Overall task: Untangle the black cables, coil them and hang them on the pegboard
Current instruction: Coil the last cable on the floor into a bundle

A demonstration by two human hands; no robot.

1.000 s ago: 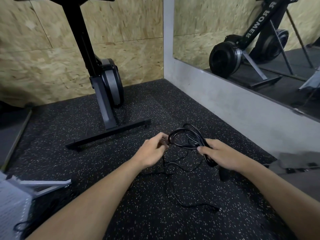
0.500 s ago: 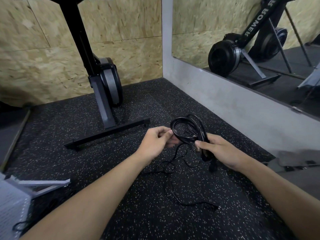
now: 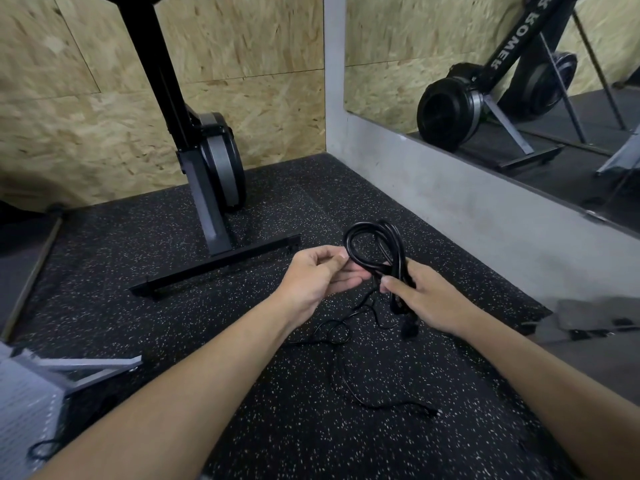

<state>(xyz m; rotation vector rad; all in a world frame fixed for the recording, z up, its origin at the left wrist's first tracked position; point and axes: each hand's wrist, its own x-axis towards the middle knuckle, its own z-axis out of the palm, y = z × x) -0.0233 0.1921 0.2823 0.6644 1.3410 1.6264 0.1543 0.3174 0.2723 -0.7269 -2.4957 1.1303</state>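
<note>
A thick black cable (image 3: 377, 247) is wound into a small coil held above the speckled floor. My right hand (image 3: 427, 301) grips the lower part of this coil, and its plug end (image 3: 408, 329) hangs below the fist. My left hand (image 3: 320, 275) pinches the coil's left loop with curled fingers. A thinner black cable (image 3: 349, 372) lies loose and tangled on the floor under my hands, its end (image 3: 433, 412) toward me. The white pegboard (image 3: 24, 410) shows at the bottom left edge.
A black rowing machine (image 3: 211, 168) stands on its foot bar (image 3: 214, 268) just beyond my hands. A mirror (image 3: 519, 81) over a grey wall base runs along the right. A grey bracket (image 3: 93, 368) sticks out by the pegboard. OSB panels line the back wall.
My hands have come closer together. The coil has swung more upright and tighter, with the left hand now on its loop. The plug now hangs below my right fist.
</note>
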